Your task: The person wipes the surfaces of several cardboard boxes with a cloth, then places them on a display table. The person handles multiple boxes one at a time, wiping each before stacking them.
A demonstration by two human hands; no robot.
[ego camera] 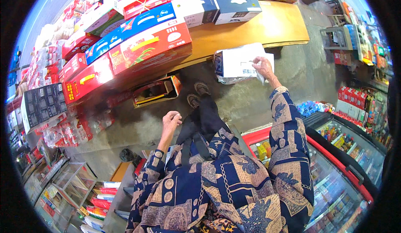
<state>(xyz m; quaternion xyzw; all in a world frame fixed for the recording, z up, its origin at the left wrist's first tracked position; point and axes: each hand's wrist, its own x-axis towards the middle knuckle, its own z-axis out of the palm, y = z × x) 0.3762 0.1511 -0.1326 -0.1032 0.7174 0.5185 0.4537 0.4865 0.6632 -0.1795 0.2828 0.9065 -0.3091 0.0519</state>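
My right hand (pixel 264 67) is over a white printed carton (pixel 239 60) and holds a crumpled white cloth or tissue (pixel 260 77), part of which hangs below the fingers. Clear plastic wrap (pixel 233 80) shows along the carton's lower side. This carton stands in front of the yellow-brown table. My left hand (pixel 172 119) hangs over the floor with its fingers curled in, and nothing shows in it. Closest to it is an opened, mostly hollow cardboard box (pixel 155 92) on the floor, beyond the hand.
Red gift cartons (pixel 150 49), blue cartons (pixel 144 20) and grey-and-white boxes (pixel 236 9) line the yellow-brown table (pixel 282 20). Wrapped bottles (pixel 72 131) sit at the left. A red-edged glass-top chest freezer (pixel 332 183) is close on my right. Shelves with packets (pixel 100 203) stand behind-left.
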